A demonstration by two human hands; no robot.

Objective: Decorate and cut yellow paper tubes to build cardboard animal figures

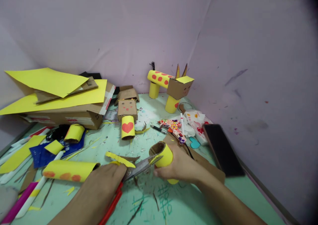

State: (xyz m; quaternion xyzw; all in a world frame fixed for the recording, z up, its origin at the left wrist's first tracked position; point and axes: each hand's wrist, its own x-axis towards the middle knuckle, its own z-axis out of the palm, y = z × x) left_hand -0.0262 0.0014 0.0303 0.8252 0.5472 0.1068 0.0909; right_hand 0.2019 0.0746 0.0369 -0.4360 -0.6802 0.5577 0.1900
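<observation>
My left hand [105, 182] is closed around a pair of scissors [140, 168] with red handles; the handle loops are partly hidden by the hand. Its blades reach to the right, their tips at the rim of a short yellow-covered cardboard tube [166, 157]. My right hand [181, 165] wraps that tube from the right, the open end tilted toward the upper left. A thin yellow paper-covered strip [120, 159] lies over the scissors beside my left fingers. Left of that hand rests a longer yellow tube [67, 171] with orange spots.
Behind stand a spotted cardboard animal [161, 79] and a box-headed figure [127, 109] with a heart. Yellow sheets [47, 81] top a cardboard box [67, 116] at left. Markers [25, 201] lie front left. A phone [223, 150] and a glue gun [174, 127] are at right.
</observation>
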